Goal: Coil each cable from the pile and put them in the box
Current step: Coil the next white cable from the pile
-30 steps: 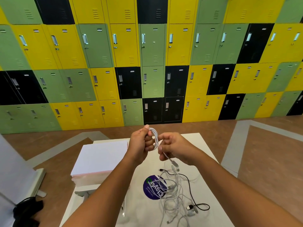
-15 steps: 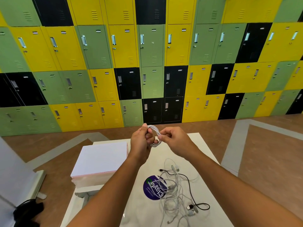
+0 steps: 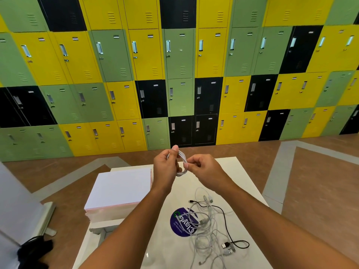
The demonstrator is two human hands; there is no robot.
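The left hand (image 3: 165, 167) has its fingers curled around a small coil of white cable (image 3: 181, 164), thumb up on top of the loops. The right hand (image 3: 202, 168) pinches the coil's right side between thumb and forefinger, the other fingers curled in. The coil is held in the air above the white table (image 3: 242, 183). Nearer the person lies the pile of cables (image 3: 209, 226), white with one black, partly over a purple sticker (image 3: 178, 224). A closed white box (image 3: 120, 187) sits to the left.

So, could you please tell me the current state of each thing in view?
White cable: coiled into loops, held above the table by both hands.
Left hand: grips the coil.
Right hand: pinches the coil.
Cable pile: tangled, lying on the table.
White box: closed.
Lockers: doors shut.
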